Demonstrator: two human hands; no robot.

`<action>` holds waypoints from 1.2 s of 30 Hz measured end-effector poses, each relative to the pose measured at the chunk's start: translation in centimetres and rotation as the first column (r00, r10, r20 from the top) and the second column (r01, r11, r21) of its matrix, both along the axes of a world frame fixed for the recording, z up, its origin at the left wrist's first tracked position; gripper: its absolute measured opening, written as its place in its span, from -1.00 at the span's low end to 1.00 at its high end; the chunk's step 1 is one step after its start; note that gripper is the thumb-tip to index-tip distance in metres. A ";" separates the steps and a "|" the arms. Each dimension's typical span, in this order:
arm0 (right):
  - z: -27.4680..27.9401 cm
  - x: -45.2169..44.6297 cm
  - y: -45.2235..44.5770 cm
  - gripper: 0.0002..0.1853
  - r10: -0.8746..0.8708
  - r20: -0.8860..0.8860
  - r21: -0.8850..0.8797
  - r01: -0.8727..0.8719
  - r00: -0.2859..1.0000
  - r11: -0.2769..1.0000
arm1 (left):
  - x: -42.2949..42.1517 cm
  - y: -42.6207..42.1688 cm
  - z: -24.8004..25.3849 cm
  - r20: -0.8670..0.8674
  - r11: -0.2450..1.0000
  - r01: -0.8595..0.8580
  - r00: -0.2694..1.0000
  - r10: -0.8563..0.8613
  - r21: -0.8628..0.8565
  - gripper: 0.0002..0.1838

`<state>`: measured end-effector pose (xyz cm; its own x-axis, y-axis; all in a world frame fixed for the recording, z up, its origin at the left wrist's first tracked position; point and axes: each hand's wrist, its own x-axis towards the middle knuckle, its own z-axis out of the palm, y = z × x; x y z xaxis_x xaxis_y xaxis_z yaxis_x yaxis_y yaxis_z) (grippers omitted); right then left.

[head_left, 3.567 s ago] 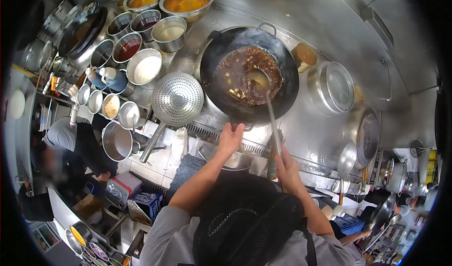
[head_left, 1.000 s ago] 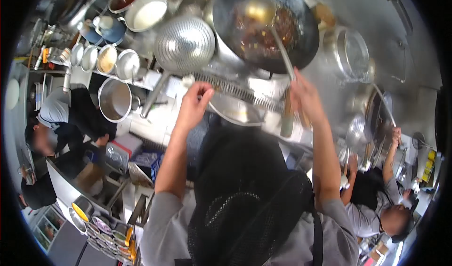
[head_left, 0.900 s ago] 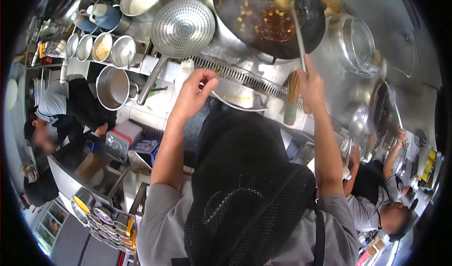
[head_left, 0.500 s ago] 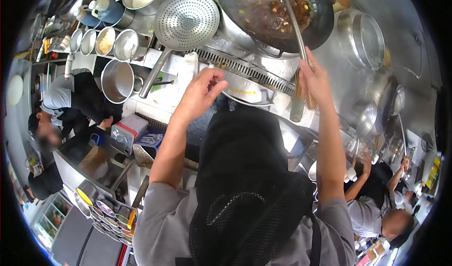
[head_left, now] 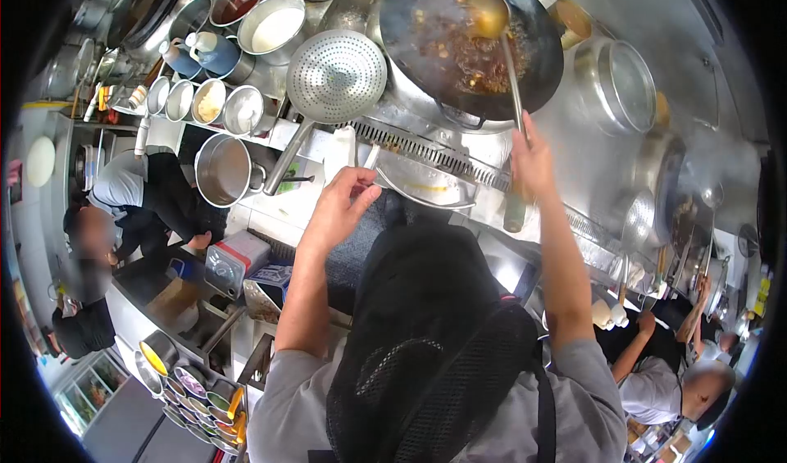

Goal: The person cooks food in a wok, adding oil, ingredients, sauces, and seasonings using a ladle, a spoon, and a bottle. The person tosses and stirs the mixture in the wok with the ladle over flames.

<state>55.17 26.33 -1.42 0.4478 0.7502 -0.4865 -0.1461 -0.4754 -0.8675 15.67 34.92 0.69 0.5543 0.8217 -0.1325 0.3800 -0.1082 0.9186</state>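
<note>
My right hand point(head_left: 534, 160) is wrapped round the long handle of a ladle point(head_left: 513, 82). The ladle's bowl rests within a dark wok point(head_left: 402, 65), over a steaming brown sauce point(head_left: 459, 53) with small pale pieces in it. My left hand point(head_left: 340, 207) is loosely curled, thumb apart from the fingers, with nothing visible in it. It hovers at the stove's front edge, below a white cloth point(head_left: 338, 153) and left of a curved metal rim point(head_left: 426, 204). A large perforated strainer point(head_left: 337, 78) lies left of the wok, its handle pointing towards the front edge.
Seasoning bowls point(head_left: 244, 111) and a saucepan point(head_left: 223, 170) line the left side. A metal pot point(head_left: 627, 86) sits right of the wok. One person point(head_left: 135, 188) stands at left; another person point(head_left: 656, 381) works at right. Several small containers point(head_left: 197, 406) fill the lower left.
The view has shifted, so the stove sits lower and more steam shows. The ladle's bowl is now deeper inside the wok, away from its far edge. My right hand keeps its grip.
</note>
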 end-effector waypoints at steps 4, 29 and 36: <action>2.4 -6.0 -5.0 -0.38 0.293 0.741 -0.303 -0.088 0.604 0.949 | -2.1 0.3 -0.3 -0.039 0.999 -0.045 0.998 0.044 -0.013 -0.70; 11.4 -8.8 -0.9 -0.32 -0.213 -0.439 0.033 0.252 0.873 0.967 | 0.2 2.4 -0.9 0.033 0.974 0.216 0.976 -0.214 -0.067 -0.73; 14.4 -9.2 -3.2 -0.38 0.136 0.448 -0.248 -0.024 0.884 0.968 | 2.1 3.9 -2.3 0.015 0.950 0.287 0.958 -0.287 -0.124 -0.73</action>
<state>46.01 23.09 12.99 0.6055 0.6859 -0.4036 0.2877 -0.6615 -0.6926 17.76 38.78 -1.59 0.7636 0.6051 -0.2256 0.3530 -0.0986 0.9304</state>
